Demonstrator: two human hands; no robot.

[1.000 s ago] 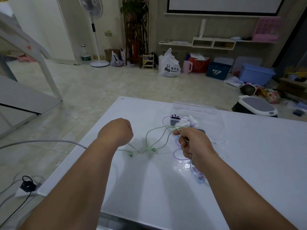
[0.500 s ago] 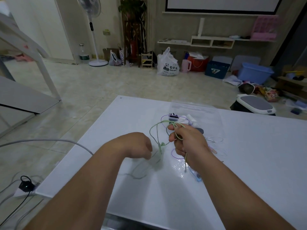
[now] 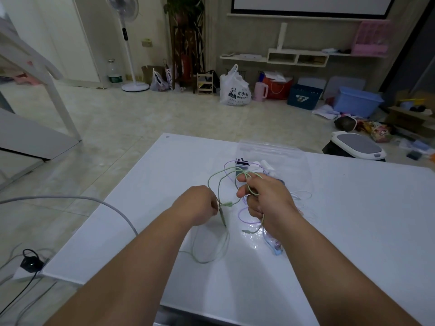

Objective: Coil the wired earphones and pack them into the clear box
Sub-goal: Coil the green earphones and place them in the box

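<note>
Green wired earphones (image 3: 219, 184) are looped over the fingers of my right hand (image 3: 266, 198), which grips the cord above the white table (image 3: 353, 231). My left hand (image 3: 200, 205) pinches the same green cord near its small inline piece (image 3: 227, 204), just left of my right hand. More green cord (image 3: 211, 255) trails in a loose loop on the table below my hands. The clear box (image 3: 273, 151) lies flat behind my right hand, with small items on or in it.
A purple earphone cord (image 3: 244, 217) and a white cord (image 3: 303, 196) lie tangled around my right hand. A small blue-wrapped item (image 3: 274, 245) sits by my right wrist. A grey cable (image 3: 70, 198) arcs past the table's left edge. The floor beyond holds bags and bins.
My left hand has moved right, up close to my right hand, still pinching the green cord. The cord now forms more loops over my right fingers, and slack has gathered on the table.
</note>
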